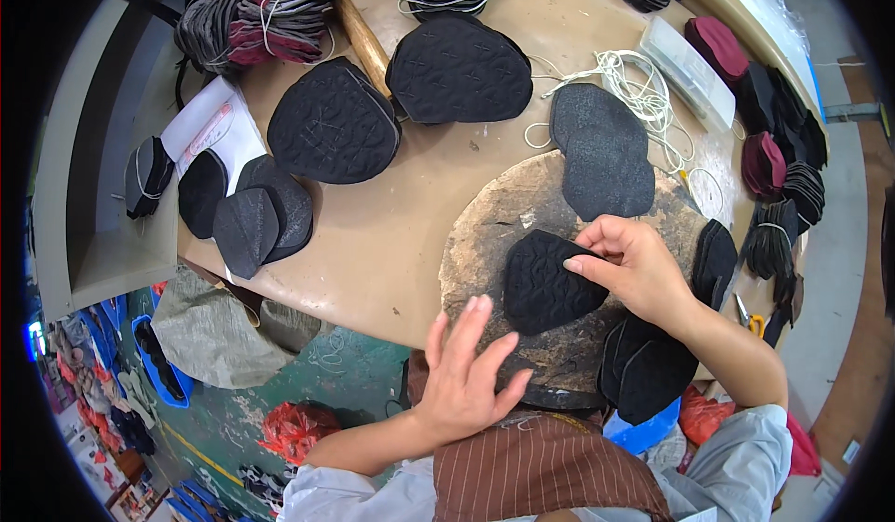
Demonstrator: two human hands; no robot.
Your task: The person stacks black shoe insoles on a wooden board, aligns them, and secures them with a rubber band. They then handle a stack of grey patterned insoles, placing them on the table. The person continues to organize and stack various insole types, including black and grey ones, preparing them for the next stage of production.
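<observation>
A black quilted fabric piece with a rounded outline [550,284] lies over a round wooden block [475,233]. My right hand [629,266] pinches its upper right edge between thumb and fingers. Left of the piece, my left hand [466,377] hovers with its fingers spread, holding nothing. Two dark grey speckled pieces [606,163] overlap on the block's far edge. Under my right forearm, a stack of black pieces [648,368] sits at the block's near right side, and another black piece [713,261] stands farther right.
Two quilted black stacks [336,126] [461,70] rest on the tan table [373,233], a wooden handle [362,37] between them. White cord [639,89] lies tangled beside a clear plastic box [685,70]. Yellow-handled scissors [749,319] lie at right. Grey pieces [247,228] sit at the left edge.
</observation>
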